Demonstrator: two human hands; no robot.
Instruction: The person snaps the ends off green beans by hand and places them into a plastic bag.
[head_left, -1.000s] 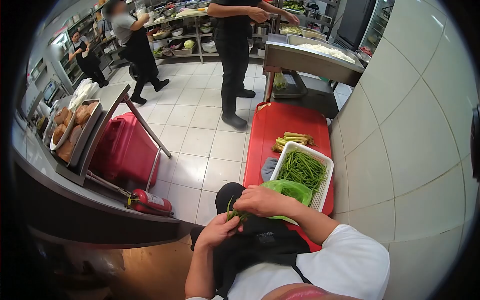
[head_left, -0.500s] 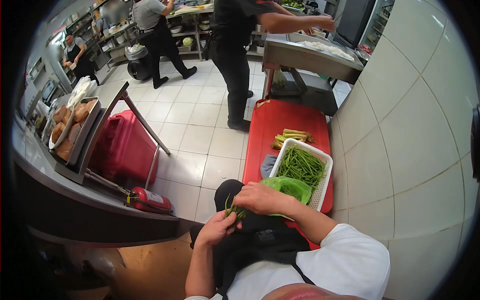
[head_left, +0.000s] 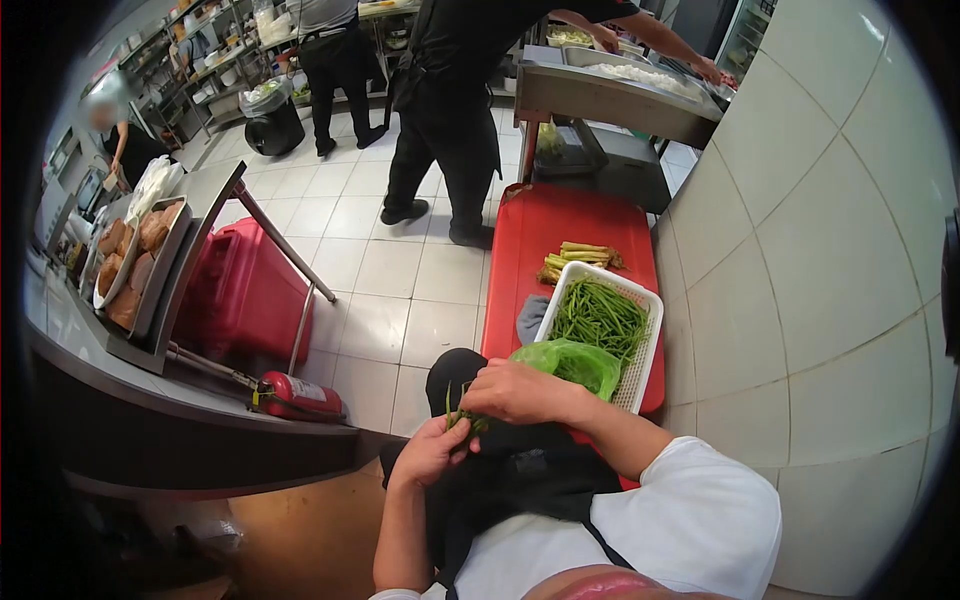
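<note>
Over my lap, my left hand is closed around a small bunch of green beans, whose tips poke up past the thumb. My right hand meets it from above, its fingers pinched at the top of the bunch; what exactly lies in the pinch is hidden. To the right of my hands, a white basket holds many loose green beans. A light green plastic bag lies over the basket's near end, just beyond my right wrist.
The basket rests on a red surface, with pale stalks and a grey cloth beside it. A tiled wall rises at right. At left are a metal table with trays of brown food and a fire extinguisher. Co-workers stand ahead.
My hands stay together at the bean bunch, with only slight finger movement. The view has shifted a little. The nearest co-worker has stepped left and now reaches both arms over the metal counter.
</note>
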